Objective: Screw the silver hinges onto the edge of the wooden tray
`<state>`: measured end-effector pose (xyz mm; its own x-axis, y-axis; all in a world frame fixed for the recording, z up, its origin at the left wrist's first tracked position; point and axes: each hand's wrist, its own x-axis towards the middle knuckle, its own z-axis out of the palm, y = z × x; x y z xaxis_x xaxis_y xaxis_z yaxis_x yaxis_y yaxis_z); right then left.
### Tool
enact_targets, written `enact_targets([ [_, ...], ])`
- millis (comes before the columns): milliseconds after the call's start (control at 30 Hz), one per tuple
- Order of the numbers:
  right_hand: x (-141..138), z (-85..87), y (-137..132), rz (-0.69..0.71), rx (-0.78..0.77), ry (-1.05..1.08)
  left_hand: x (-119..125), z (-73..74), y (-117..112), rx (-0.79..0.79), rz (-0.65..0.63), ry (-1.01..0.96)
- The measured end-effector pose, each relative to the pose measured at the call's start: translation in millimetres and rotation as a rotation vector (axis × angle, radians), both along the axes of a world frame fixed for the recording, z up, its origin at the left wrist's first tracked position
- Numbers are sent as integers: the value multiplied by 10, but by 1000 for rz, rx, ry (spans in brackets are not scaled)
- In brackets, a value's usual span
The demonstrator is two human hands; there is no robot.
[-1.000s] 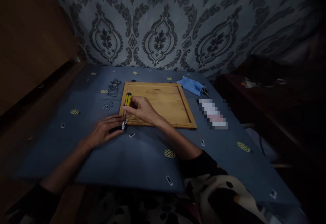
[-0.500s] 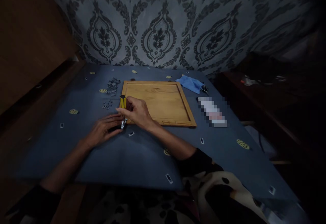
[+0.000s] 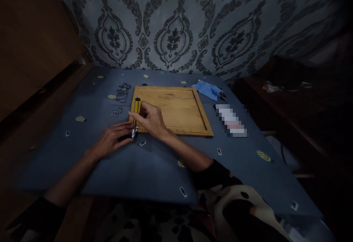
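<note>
My right hand (image 3: 150, 120) is closed around a yellow-and-black screwdriver (image 3: 137, 107), held nearly upright with its tip down at the near left corner of a wooden frame panel (image 3: 176, 108). My left hand (image 3: 113, 139) lies on the blue cloth beside that corner, its fingers pressed on a small metal bracket (image 3: 134, 132) under the screwdriver tip. The bracket sits against the frame's front edge.
A heap of metal hooks (image 3: 123, 91) and several small screws (image 3: 117, 111) lie left of the frame. A blue rag (image 3: 207, 89) sits at the back right, a blurred white object (image 3: 231, 120) to the right. Patterned wallpaper stands behind the table; a dark side table lies right.
The screwdriver handle swung left, then back to the right, while its tip stayed on the bracket. My left hand has stayed put.
</note>
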<state>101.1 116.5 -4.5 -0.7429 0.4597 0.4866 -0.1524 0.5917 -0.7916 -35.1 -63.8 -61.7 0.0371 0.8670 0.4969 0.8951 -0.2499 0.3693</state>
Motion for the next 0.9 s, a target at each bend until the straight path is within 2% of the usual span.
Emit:
enact_targets([
  [367,-29,-55,-1,4,20,-18,12,23,3,14,3,50],
  [633,-34,-64,21,12,27,-47,1,-5,-1,15,6,2],
  [800,-19,21,64,100,-29,-81,3,-1,1,12,3,3],
  [900,-6,91,131,255,-191,-111,3,8,3,12,-1,5],
])
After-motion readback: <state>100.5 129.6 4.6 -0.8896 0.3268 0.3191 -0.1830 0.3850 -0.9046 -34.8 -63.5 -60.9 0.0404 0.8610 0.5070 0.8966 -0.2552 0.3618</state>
